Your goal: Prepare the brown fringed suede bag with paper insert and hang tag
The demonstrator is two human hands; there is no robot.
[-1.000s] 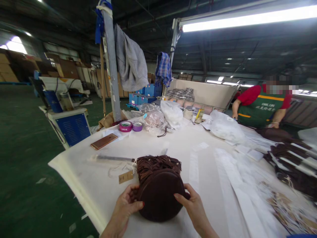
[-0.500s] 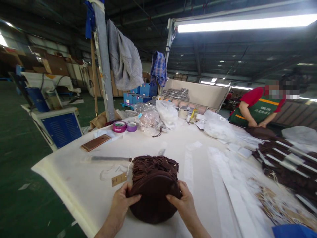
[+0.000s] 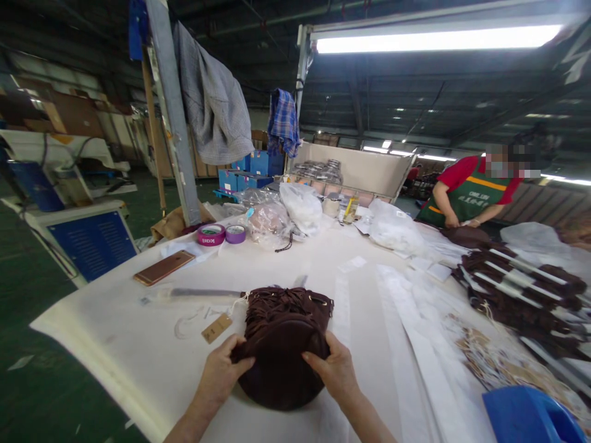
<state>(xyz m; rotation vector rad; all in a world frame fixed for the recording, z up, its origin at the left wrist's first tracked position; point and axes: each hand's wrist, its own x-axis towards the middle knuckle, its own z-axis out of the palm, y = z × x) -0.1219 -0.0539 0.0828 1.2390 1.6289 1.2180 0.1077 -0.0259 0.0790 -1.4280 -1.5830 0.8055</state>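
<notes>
A dark brown fringed bag (image 3: 282, 363) lies on the white table in front of me, its smooth round base turned towards me. My left hand (image 3: 226, 366) grips the left edge of that base, thumb on top and fingers underneath. On the opposite edge my right hand (image 3: 333, 367) holds it the same way. A tan paper tag (image 3: 217, 328) on a cream string lies left of the bag. From the bag's top left a plastic-wrapped strap (image 3: 203, 293) runs out across the table.
A phone (image 3: 164, 267) and purple tape rolls (image 3: 211, 234) lie at the back left. Plastic bags (image 3: 302, 209) stand behind. Stacked brown bags (image 3: 521, 286), loose tags (image 3: 498, 366) and a blue plastic object (image 3: 530, 415) are on the right. A co-worker (image 3: 471, 194) handles a brown piece there.
My view has turned slightly right, so the surroundings shift left. Both hands keep their hold on the bag, which stays nearly in the same place. More of the blue plastic object shows.
</notes>
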